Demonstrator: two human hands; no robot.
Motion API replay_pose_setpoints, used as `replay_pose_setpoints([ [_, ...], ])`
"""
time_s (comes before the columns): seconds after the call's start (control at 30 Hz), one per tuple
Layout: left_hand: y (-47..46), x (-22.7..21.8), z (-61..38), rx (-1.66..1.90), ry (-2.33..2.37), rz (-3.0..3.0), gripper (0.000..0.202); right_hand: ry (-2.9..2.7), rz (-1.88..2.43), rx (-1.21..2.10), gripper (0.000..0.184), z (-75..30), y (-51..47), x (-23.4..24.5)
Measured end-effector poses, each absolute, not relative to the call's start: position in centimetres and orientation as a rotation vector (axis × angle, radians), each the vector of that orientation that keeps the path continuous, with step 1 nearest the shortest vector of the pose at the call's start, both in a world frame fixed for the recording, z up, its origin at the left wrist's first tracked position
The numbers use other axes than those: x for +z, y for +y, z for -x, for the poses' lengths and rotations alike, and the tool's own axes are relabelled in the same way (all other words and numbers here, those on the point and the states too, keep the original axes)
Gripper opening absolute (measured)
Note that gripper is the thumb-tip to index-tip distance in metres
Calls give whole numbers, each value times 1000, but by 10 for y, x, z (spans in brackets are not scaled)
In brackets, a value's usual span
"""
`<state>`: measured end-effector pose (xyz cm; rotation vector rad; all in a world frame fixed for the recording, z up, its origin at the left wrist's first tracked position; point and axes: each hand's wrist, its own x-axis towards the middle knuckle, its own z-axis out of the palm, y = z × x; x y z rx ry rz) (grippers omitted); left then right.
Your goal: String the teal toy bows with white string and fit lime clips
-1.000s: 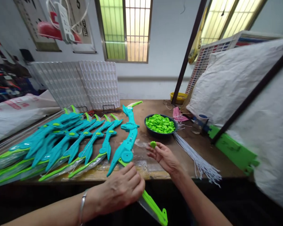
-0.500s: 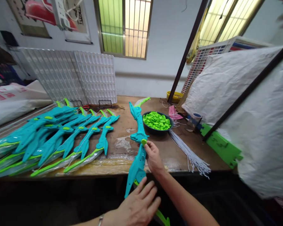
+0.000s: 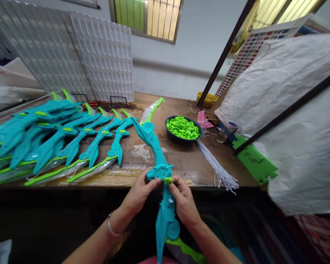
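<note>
A teal plastic toy bow (image 3: pixel 160 156) with lime-green limbs hangs over the table's front edge, its far tip pointing toward the wall. My left hand (image 3: pixel 139 192) grips it at the middle, beside an oval recess, fingers wrapped behind. Between the thumb and fingers of my right hand (image 3: pixel 184 201) is a small lime-green plastic piece (image 3: pixel 168 180), close against the bow just below that recess. Whether it touches the bow I cannot tell. Many similar green pieces (image 3: pixel 183 127) fill a dark bowl (image 3: pixel 178 139) just beyond my hands.
Several teal toy bows (image 3: pixel 71 135) with green ovals lie overlapped on the left of the table (image 3: pixel 143 106). White cords (image 3: pixel 218 170) spread on the right, near a green plastic block (image 3: pixel 253 161). Ridged white trays (image 3: pixel 104 55) lean at the back; white sheeting (image 3: pixel 286 80) bulges at right.
My left hand has gone from the bow's lower end up to its middle and closed on it. The bow has come nearer and tilted left at the top. My right hand still holds the green piece.
</note>
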<state>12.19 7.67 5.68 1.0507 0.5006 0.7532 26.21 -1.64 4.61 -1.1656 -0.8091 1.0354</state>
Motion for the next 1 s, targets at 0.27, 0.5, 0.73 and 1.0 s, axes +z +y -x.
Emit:
replay_pose_setpoints([
  [0.27,80,58,-119,804,409,-811,38,-1113,1316,735,13,-271,-26,80],
  [0.5,109,77,-104,742,248,-833,31,-1551,1347,302,23,-289,-42,123],
  [0.73,136,128,-82,576,266,-1269,45,-1713,1348,77,38,-280,-54,140],
  [1.0,129,112,-95,359,312,-1905,23,-1783,1385,278,24,-268,-58,129],
])
